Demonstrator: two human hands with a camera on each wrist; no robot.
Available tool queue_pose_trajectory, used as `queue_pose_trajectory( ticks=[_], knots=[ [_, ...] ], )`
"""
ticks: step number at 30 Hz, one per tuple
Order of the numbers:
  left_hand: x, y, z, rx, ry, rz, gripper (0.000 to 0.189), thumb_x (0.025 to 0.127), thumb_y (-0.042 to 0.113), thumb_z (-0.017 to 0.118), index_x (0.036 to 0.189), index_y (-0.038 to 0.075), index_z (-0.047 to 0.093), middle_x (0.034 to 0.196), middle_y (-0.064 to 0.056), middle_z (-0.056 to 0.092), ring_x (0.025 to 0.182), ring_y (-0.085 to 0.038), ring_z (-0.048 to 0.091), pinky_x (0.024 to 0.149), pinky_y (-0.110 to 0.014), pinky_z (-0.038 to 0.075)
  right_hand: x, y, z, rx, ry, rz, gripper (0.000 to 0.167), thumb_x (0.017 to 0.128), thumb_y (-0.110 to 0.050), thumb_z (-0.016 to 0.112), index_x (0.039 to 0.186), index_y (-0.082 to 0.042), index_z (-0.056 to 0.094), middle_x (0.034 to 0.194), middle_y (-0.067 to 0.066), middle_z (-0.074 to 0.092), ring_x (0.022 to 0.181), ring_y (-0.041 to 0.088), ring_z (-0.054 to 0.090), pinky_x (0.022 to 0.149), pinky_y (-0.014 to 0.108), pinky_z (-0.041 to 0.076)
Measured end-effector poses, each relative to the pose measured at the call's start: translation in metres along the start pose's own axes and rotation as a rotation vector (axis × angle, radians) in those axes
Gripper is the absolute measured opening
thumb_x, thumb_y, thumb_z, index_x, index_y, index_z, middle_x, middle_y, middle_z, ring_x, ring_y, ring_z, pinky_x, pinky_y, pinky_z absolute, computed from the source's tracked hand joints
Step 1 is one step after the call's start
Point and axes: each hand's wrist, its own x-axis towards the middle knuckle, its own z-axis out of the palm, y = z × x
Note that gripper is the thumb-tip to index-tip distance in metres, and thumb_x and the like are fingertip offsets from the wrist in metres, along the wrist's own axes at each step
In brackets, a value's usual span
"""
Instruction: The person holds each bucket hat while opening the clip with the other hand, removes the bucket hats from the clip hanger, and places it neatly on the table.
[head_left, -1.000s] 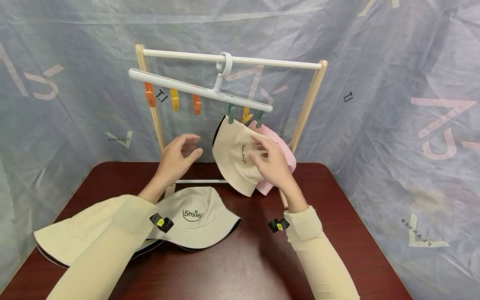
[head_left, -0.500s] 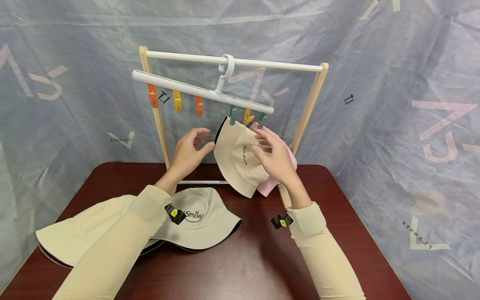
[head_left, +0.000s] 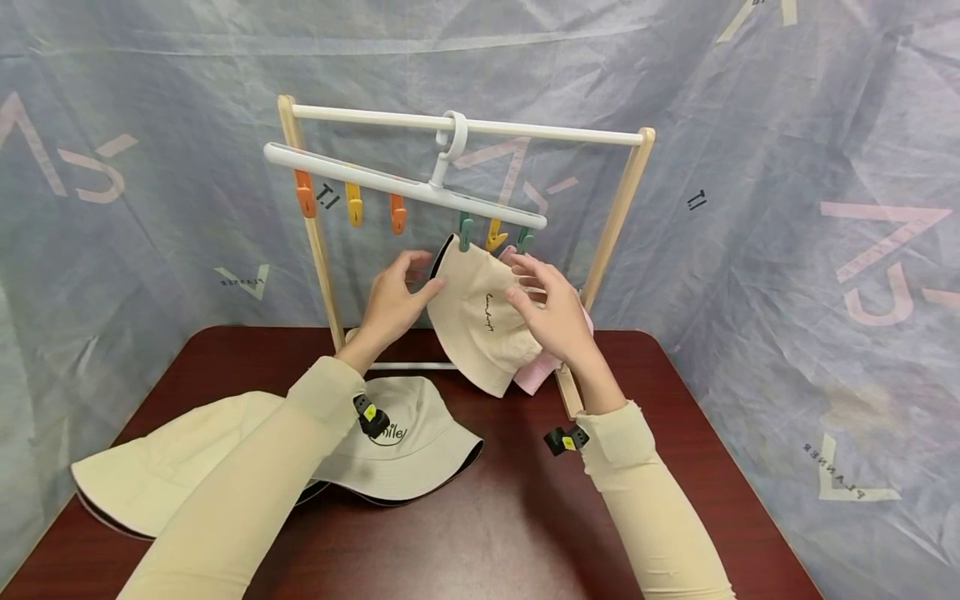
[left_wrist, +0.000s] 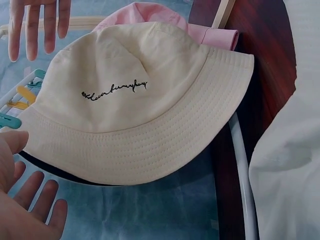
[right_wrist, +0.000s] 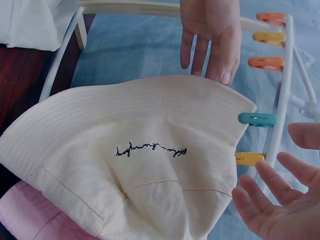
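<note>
A cream bucket hat with black script hangs tilted from a green clothespin on the white hanger. Behind it hangs a pink hat, partly covered. At the cream hat's left brim edge is my left hand, fingers spread and thumb tip right at the brim; in the left wrist view this hand grips nothing. My right hand overlaps the hat's right side in the head view. Seen from the right wrist, its fingers are extended beside the crown, near a yellow clothespin.
A wooden rack carries the hanger on its top bar. Orange and yellow clothespins hang on the hanger's left half. On the table at left lie a grey-white "Smile" bucket hat and a pale cream hat.
My left hand has moved right and slightly up to the cream hat's brim. The right hand has shifted only a little; both hanging hats stay in place.
</note>
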Motion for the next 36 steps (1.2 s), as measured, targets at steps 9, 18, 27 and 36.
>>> queue_pose_trajectory(
  ticks=[9,18,27,36],
  knots=[
    [0.004,0.001,0.005,0.001,0.025,-0.005,0.047,0.103,0.034,0.072,0.142,0.009,0.062,0.133,-0.013,0.068,0.120,-0.030,0.065,0.105,-0.046,0.051,0.001,-0.003,0.000,-0.013,-0.007,0.005,0.050,0.107,-0.023,0.065,0.155,-0.011,0.055,0.146,0.014,0.060,0.132,0.036,0.060,0.108,0.056,0.051],
    [0.009,0.003,0.010,-0.022,0.061,-0.013,0.038,0.103,0.026,0.074,0.134,0.006,0.066,0.120,-0.014,0.071,0.110,-0.028,0.068,0.099,-0.043,0.055,0.003,-0.004,0.001,-0.024,-0.005,0.002,0.049,0.106,-0.021,0.067,0.153,-0.010,0.056,0.144,0.015,0.060,0.131,0.036,0.061,0.108,0.055,0.052],
    [0.010,0.003,0.011,-0.025,0.075,-0.021,0.027,0.105,0.023,0.071,0.126,0.007,0.070,0.117,-0.013,0.074,0.106,-0.029,0.070,0.095,-0.043,0.056,0.007,-0.003,0.003,0.011,0.011,-0.024,0.048,0.105,-0.017,0.069,0.151,-0.009,0.059,0.143,0.016,0.061,0.129,0.038,0.062,0.107,0.055,0.052],
    [0.009,0.003,0.015,-0.036,0.089,-0.054,0.023,0.105,0.025,0.071,0.124,0.011,0.071,0.111,-0.010,0.074,0.099,-0.026,0.070,0.088,-0.041,0.056,0.017,-0.005,0.007,0.028,0.016,-0.016,0.047,0.105,-0.018,0.068,0.151,-0.010,0.059,0.139,0.015,0.064,0.127,0.033,0.064,0.107,0.049,0.053]
  ],
)
